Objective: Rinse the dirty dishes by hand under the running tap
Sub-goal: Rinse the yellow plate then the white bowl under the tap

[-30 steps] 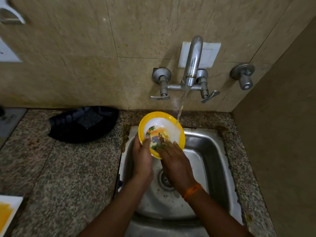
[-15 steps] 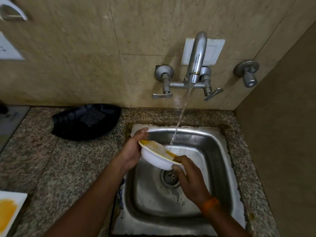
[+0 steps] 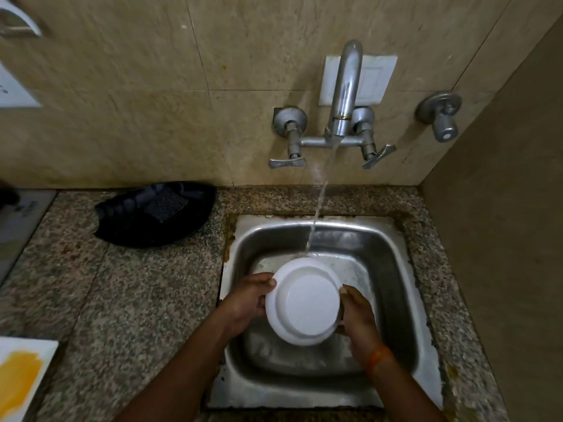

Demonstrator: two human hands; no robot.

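Note:
A bowl (image 3: 304,303) is held upside down over the steel sink (image 3: 393,269), its white underside facing me. My left hand (image 3: 246,303) grips its left rim, thumb on top. On the other side, my right hand (image 3: 358,315) holds the right rim, with an orange band at the wrist. Water runs from the wall tap (image 3: 345,95) and lands on the bowl's far edge. The bowl's inside is hidden.
A black tray (image 3: 152,213) with a dark scrub pad lies on the granite counter (image 3: 122,300) left of the sink. A white plate with a yellow smear (image 3: 21,379) sits at the bottom left. Another valve (image 3: 441,117) juts from the wall at the right.
The bowl went from facing me with its yellow inside, to tilted under the stream, to fully flipped over. Both hands moved lower into the sink, one on each side.

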